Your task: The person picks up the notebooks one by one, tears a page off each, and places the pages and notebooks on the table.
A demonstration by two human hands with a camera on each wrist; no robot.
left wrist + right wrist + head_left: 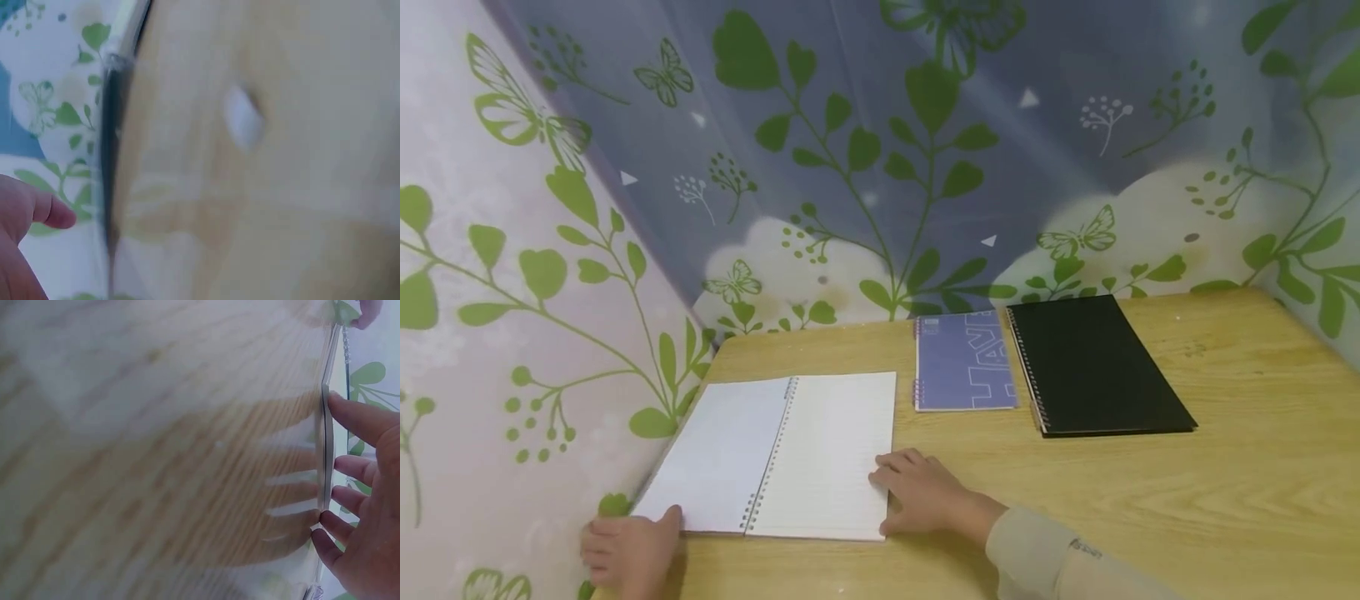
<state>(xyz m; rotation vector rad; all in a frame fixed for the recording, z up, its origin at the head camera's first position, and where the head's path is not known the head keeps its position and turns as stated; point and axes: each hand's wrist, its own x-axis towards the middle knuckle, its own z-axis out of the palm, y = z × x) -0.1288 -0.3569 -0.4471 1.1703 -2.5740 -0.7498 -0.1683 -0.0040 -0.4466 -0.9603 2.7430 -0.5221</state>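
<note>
A spiral notebook (823, 454) lies open on the wooden table, with a blank left page (730, 450) and a ruled right page. At its lower left corner is my left hand (628, 550), thumb extended by the page edge. The left wrist view shows that thumb (55, 212) held away from the other fingers, most of the hand out of frame. My right hand (921, 492) rests at the right page's outer edge with fingers spread. In the right wrist view, its fingertips (340, 407) touch along the notebook's side, fairly straight.
Behind and to the right lies a purple spiral notebook (962, 362), closed. Beside it is a larger black spiral notebook (1097, 367), also closed. Walls covered with leaf-patterned cloth (850, 167) border the table (1247, 467) at the back and left.
</note>
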